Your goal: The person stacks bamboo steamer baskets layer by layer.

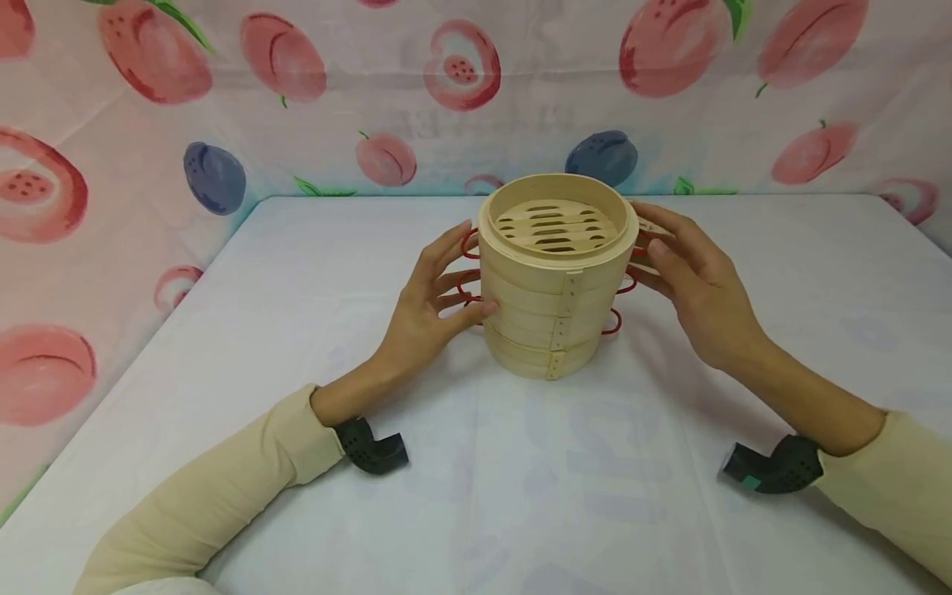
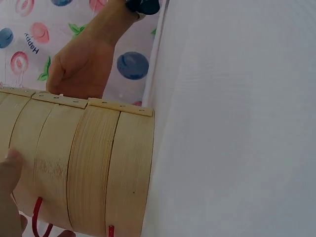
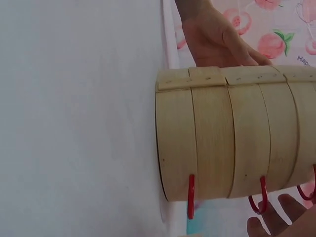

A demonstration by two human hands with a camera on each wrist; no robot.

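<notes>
A round bamboo steamer [image 1: 550, 306] of stacked tiers stands upright on the white-covered table, its slatted top tier uncovered. Red loop handles [image 1: 611, 321] stick out on both sides. My left hand [image 1: 431, 302] holds the stack's left side, thumb on the front wall and fingers by the red loops. On the right, my right hand [image 1: 702, 289] grips high at the top tier, its thumb and fingers around a red loop; some fingertips are hidden behind the wall. Both wrist views show the steamer's stapled seam [image 2: 121, 107] and its plain lower wall [image 3: 175, 143].
A white cloth [image 1: 476, 496] covers the table. Behind it hangs a fruit-printed curtain [image 1: 335, 107]. Dark camera mounts sit at the left wrist [image 1: 372, 446] and the right wrist [image 1: 773, 467], below beige sleeves.
</notes>
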